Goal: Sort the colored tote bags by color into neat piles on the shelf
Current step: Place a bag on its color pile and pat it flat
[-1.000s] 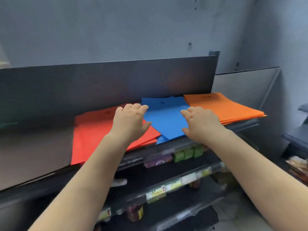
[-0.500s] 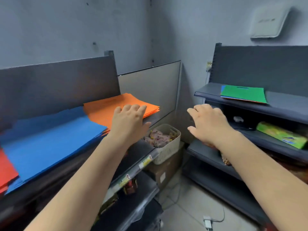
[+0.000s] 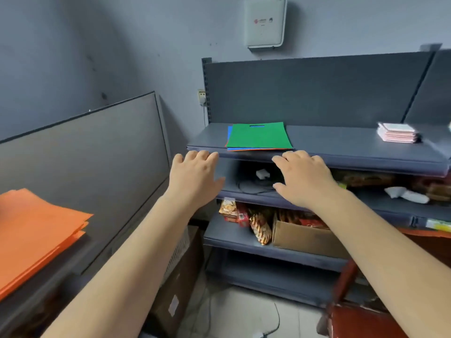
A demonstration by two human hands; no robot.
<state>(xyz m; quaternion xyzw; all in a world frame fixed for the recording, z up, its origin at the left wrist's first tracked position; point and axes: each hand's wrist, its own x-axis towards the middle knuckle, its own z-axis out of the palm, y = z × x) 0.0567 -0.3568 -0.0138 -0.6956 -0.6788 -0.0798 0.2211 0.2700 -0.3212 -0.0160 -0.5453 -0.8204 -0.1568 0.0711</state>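
**A:** where are we in the sort? Both hands look empty: left hand (image 3: pixel 195 176) and right hand (image 3: pixel 302 178) flat, fingers spread, just below the front edge of the grey shelf (image 3: pixel 341 142).

**B:** Reaching for the next batch, I'd say. Green tote bag (image 3: pixel 258 135) lies on that shelf, blue and orange edges peeking from under it. Orange pile (image 3: pixel 36 230) sits well left of it. Next move probably: lift green, separate the layers.

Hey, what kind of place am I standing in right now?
Probably a small shop's back corner or stockroom. Grey metal retail shelving holds packaged snacks beside a cardboard box, and flat tote bags, green on top, lie on the top shelf.
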